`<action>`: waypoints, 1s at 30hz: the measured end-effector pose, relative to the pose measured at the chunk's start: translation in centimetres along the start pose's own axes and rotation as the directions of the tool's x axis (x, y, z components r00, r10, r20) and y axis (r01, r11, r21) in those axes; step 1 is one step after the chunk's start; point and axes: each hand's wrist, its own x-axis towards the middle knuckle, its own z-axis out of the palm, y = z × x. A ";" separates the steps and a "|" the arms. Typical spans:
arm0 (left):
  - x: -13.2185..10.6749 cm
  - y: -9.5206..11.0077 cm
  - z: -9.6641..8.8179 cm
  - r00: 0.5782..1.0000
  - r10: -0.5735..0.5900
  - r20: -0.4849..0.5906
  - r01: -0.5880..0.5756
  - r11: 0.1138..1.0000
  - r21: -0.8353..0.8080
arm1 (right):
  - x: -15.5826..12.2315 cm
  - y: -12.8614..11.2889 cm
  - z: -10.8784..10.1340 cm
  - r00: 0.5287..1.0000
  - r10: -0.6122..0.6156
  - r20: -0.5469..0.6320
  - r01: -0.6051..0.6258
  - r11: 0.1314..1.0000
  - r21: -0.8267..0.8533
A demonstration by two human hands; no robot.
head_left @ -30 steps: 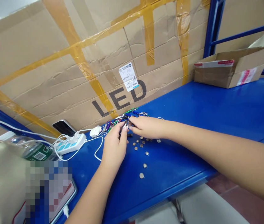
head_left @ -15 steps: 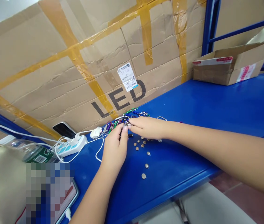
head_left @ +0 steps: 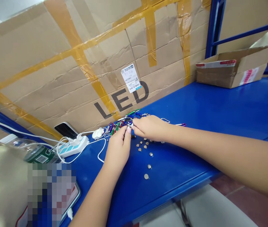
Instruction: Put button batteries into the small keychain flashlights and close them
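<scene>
My left hand [head_left: 118, 146] and my right hand [head_left: 151, 127] meet over the blue table [head_left: 178, 170], fingertips almost touching. Between them is a small shiny metal piece [head_left: 129, 124], pinched by the thumb and fingers of both hands; its exact kind is partly hidden. Just beyond lies a pile of small coloured metal cylinders with clips [head_left: 111, 128], in green, purple, blue and red. Several round silvery discs like button cells [head_left: 146, 176] are scattered on the near side, some partly behind my right wrist. A small dark cylinder [head_left: 133, 136] lies below my fingertips.
A large taped cardboard box [head_left: 96, 72] stands behind the pile. To the left are a white power strip [head_left: 73, 147] with cables, a phone [head_left: 66, 130], a plastic bottle [head_left: 39, 154] and a pixelated screen device [head_left: 78, 190]. An open cardboard box [head_left: 230, 71] sits back right.
Both hands stay together at the pile. My right hand has turned slightly, its fingers curled closer around the metal piece. A pink-purple item right of my wrist now shows more.
</scene>
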 end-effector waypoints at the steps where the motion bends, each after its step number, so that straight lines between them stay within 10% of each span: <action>1: 0.0 0.0 0.0 1.000 -0.006 -0.014 0.006 1.000 -0.004 | 0.0 -0.1 0.0 1.000 0.009 -0.005 -0.009 1.000 -0.021; 8: 0.2 -0.4 -0.2 0.999 0.036 0.001 -0.036 0.999 0.026 | 0.1 0.1 0.1 1.000 0.011 0.018 -0.012 0.999 0.045; 15: -0.2 -0.4 0.5 0.928 0.137 0.346 -0.186 0.976 0.114 | 0.6 1.6 -0.1 0.997 0.058 0.041 -0.070 0.764 0.641; 23: 0.1 -0.6 0.2 0.993 0.056 0.104 -0.071 0.986 0.149 | 0.6 4.7 -1.2 0.886 0.132 0.445 -0.214 0.967 0.140; 30: 0.2 -0.9 0.4 0.988 0.107 0.108 -0.124 0.979 0.162 | 0.4 3.5 -1.7 0.912 0.189 0.364 -0.290 0.925 0.245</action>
